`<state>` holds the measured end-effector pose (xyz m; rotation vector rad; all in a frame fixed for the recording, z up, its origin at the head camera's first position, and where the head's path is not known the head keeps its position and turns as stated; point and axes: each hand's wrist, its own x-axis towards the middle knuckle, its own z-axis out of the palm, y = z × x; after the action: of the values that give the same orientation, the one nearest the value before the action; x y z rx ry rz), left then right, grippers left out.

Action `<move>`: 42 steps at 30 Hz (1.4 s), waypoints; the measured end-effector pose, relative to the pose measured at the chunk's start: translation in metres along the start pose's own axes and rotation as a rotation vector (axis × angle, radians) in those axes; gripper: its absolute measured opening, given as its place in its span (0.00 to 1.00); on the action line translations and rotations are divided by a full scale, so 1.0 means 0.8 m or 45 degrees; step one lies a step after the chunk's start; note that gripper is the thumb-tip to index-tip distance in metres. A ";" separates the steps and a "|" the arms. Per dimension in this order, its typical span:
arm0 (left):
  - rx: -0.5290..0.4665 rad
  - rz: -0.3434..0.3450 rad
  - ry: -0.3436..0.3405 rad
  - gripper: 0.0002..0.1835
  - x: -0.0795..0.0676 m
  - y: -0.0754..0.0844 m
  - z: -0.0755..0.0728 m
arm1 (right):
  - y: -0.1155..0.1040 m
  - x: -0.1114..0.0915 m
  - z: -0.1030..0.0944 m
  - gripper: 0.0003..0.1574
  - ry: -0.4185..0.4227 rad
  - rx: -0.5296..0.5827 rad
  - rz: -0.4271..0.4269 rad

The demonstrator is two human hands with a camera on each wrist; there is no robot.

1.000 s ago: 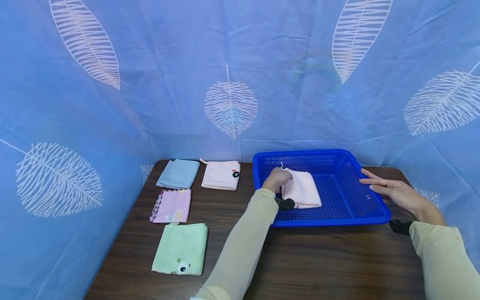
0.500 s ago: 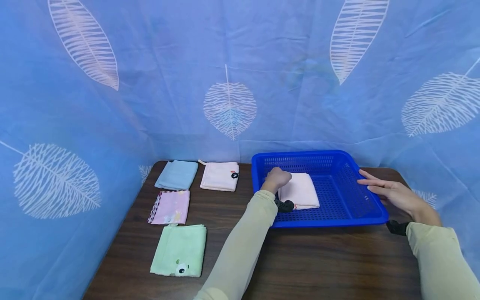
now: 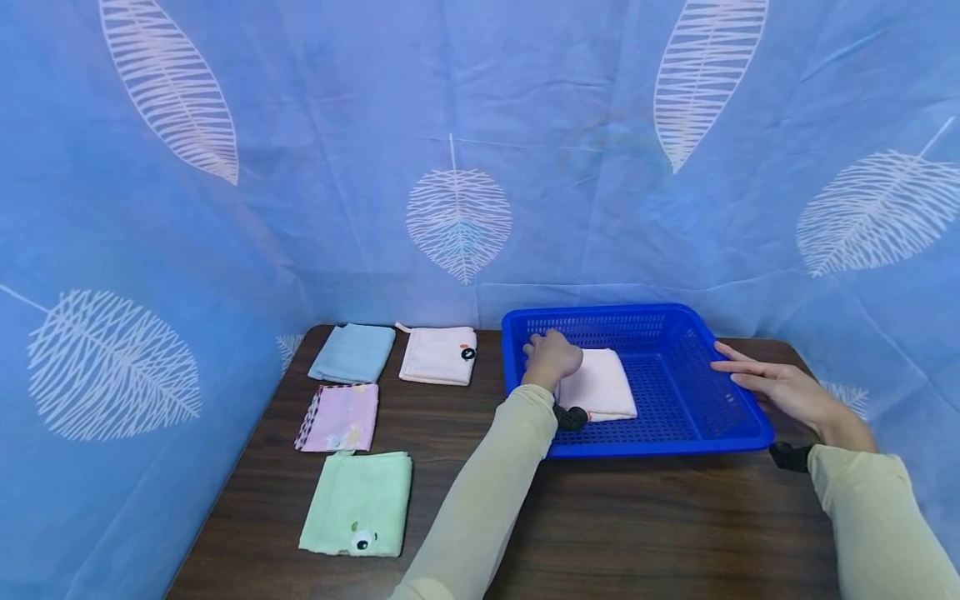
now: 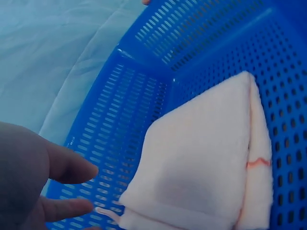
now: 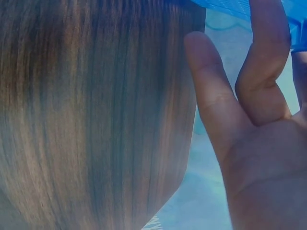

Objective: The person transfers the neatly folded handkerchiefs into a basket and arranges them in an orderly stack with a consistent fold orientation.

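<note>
A folded pale pink towel (image 3: pixel 597 385) lies flat on the left part of the blue plastic basket (image 3: pixel 667 448). My left hand (image 3: pixel 552 357) is inside the basket, over the towel's left edge. In the left wrist view, the fingers (image 4: pixel 72 166) are spread apart beside the towel (image 4: pixel 201 148), close to its small hanging loop (image 4: pixel 107 212), with nothing between them. At the basket's right wall, my right hand (image 3: pixel 798 396) has its fingers extended against the rim. The right wrist view shows the right hand (image 5: pixel 259 139) with fingers stretched toward the basket.
On the left of the dark wooden table (image 3: pixel 645 525) lie several folded towels: a light blue one (image 3: pixel 352 353), a pale pink one (image 3: pixel 437 357), a pink one with a checked edge (image 3: pixel 348 421) and a green one (image 3: pixel 358 504). A leaf-patterned blue curtain (image 3: pixel 337 167) stands behind.
My left hand has let go of the towel's left corner, which now lies down in the basket, and its fingers have opened. The right hand keeps its place at the basket's rim.
</note>
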<state>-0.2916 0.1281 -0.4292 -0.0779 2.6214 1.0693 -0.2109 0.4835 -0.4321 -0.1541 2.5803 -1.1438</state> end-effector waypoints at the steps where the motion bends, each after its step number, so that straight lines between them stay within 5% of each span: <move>1: 0.021 0.000 0.012 0.33 -0.001 0.001 -0.001 | -0.001 0.000 0.000 0.35 0.000 -0.014 -0.004; 19: 0.228 0.237 0.024 0.31 -0.023 0.015 -0.032 | -0.004 0.001 -0.002 0.35 0.026 -0.081 -0.027; 33: 0.516 0.311 0.093 0.29 -0.046 0.019 -0.061 | -0.010 0.001 0.001 0.35 0.006 -0.053 -0.018; 42: 0.503 0.365 0.189 0.33 -0.042 0.009 -0.073 | -0.007 0.003 0.000 0.36 0.007 -0.131 0.002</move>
<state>-0.2759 0.0906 -0.3752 0.3258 2.9917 0.6216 -0.2135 0.4790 -0.4288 -0.1727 2.6443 -1.0127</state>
